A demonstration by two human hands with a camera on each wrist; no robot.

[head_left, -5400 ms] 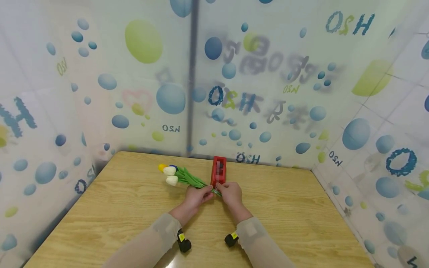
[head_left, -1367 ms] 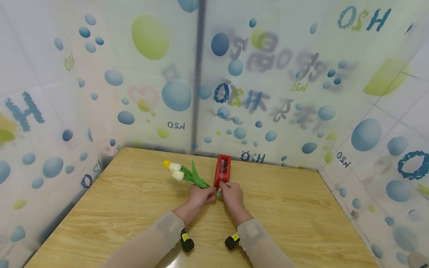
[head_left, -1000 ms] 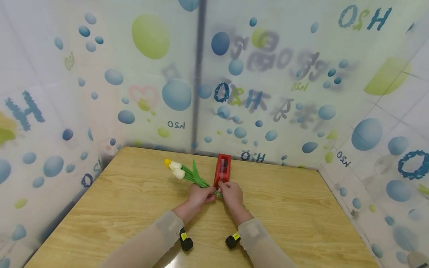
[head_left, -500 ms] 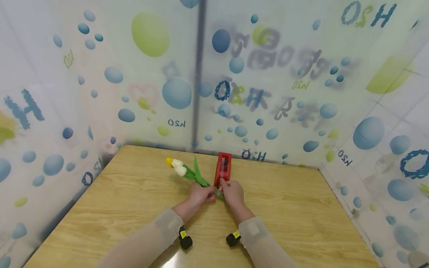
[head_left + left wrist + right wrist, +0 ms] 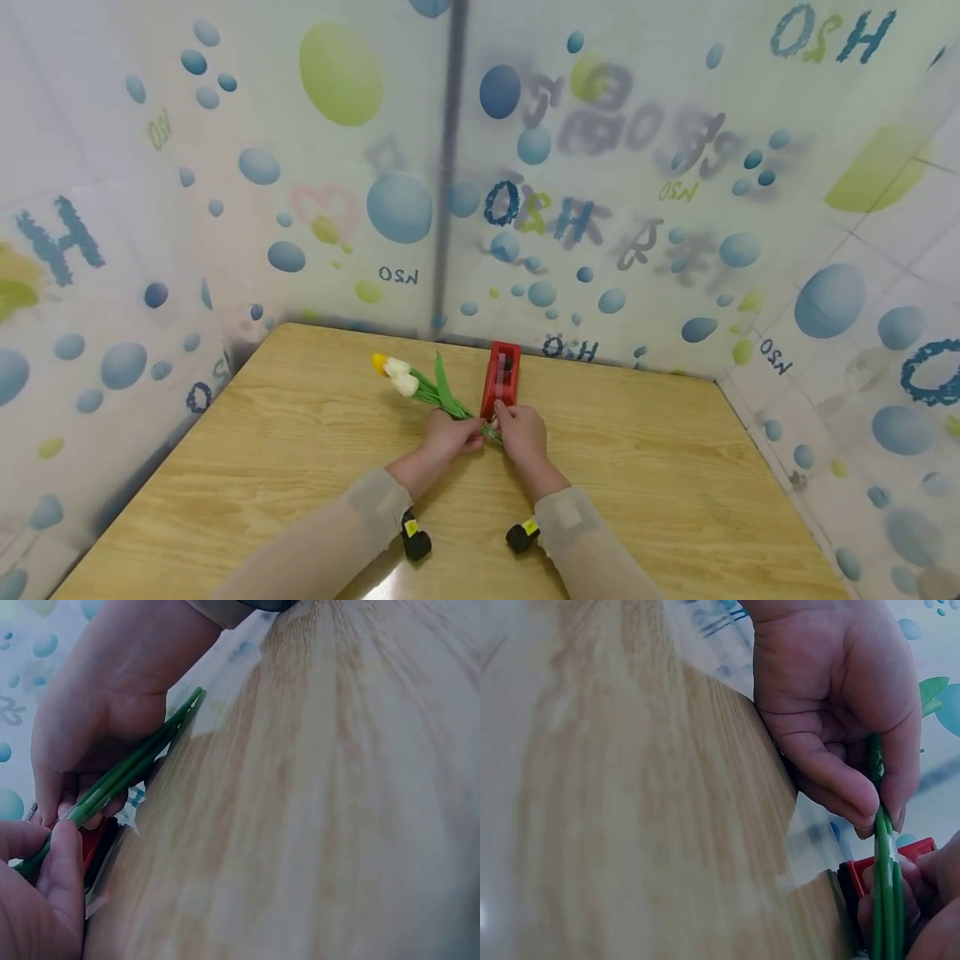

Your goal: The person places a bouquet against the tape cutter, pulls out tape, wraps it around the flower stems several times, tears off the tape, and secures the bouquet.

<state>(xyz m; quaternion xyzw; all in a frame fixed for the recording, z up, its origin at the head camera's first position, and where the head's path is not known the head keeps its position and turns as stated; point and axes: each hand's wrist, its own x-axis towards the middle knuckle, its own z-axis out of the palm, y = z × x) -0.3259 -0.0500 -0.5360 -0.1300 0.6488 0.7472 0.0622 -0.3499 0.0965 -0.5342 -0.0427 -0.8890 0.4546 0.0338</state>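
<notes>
A bunch of tulips [image 5: 405,382], white and yellow heads on green stems, lies slantwise across the front of a red tape dispenser [image 5: 512,358]. My left hand [image 5: 446,433] grips the stems between thumb and fingers. Clear adhesive tape [image 5: 886,846] is stuck round the stems in the right wrist view. My right hand [image 5: 522,432] is at the stems' lower part, finger and thumb pinching at the tape. In the left wrist view its fingers curl behind the stems [image 5: 124,774], whose cut ends stick out past the hand.
The dispenser stands near the back edge of a wooden table [image 5: 637,467], close to a patterned curtain [image 5: 600,275]. Similar sheets hang at both sides. A black wrist camera [image 5: 415,537] hangs at the left sleeve, another camera [image 5: 521,536] at the right.
The bunch has turned in my left hand: a blue tulip seen earlier is now hidden and a leaf stands up. My right fingertips have risen slightly. The head view has shifted a little.
</notes>
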